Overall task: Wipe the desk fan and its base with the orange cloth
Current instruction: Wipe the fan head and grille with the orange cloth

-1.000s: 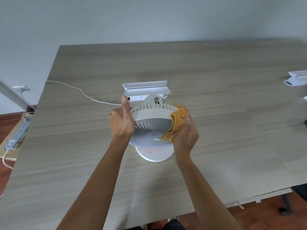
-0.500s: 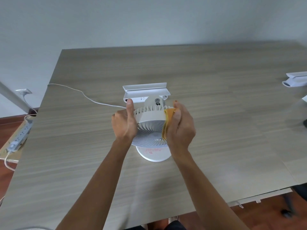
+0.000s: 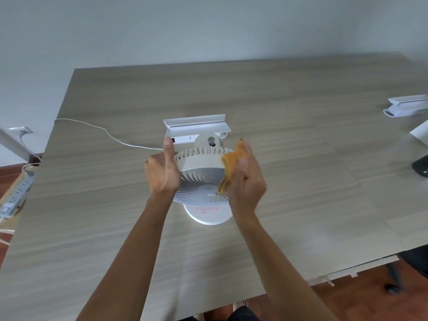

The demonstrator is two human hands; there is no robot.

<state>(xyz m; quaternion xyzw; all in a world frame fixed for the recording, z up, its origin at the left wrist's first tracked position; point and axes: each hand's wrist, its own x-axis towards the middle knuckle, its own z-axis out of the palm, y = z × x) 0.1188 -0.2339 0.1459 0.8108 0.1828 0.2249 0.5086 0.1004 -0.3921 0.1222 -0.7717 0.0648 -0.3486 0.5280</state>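
A white desk fan stands mid-table, its round grille tilted toward me above a round white base that bears faint red marks. My left hand grips the fan head's left rim, thumb up along the housing. My right hand holds the folded orange cloth and presses it against the right rim of the fan head. The cloth covers part of the grille's right edge.
Behind the fan lies a white socket unit on the wooden table, with a white cable running left. Another white unit and a dark object sit at the right edge. A power strip lies on the floor at left.
My right hand with the cloth slid from the upper right of the fan head onto its right side, the hand turning edge-on. My left hand kept its grip on the left rim.
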